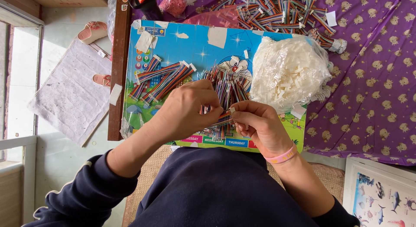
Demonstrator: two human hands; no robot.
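The single camera sat on the person's head and looked almost straight down, close over the lap and forearms. Its frame centred on the blue cartoon-printed board (190, 45) lying on the purple patterned bedspread (372, 79), with both hands near the middle and the dark navy sleeves filling the bottom edge. To the left the view reached past the brown wooden bed edge (119, 66) down to the pale tiled floor (65, 157) and a grey mat (69, 92). There was only this one view.
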